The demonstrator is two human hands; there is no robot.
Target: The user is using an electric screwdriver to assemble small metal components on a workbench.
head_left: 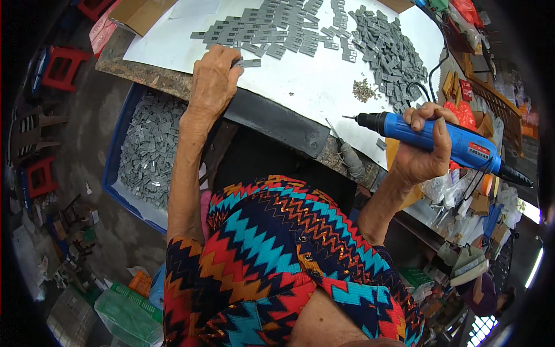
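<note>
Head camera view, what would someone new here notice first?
Probably the blue electric screwdriver in the person's right hand, at the right, its thin bit pointing left. Next might come the heap of flat gray pieces at the upper right of the white work surface. The zigzag-patterned top also stands out, bright across the lower middle.

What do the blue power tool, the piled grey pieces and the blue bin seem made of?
Blue power tool: probably hard plastic casing, smooth with a slight sheen. Grey pieces: likely moulded plastic, matt and uniformly coloured; painted metal possible. Blue bin: apparently plastic, smooth blue rim.
</note>
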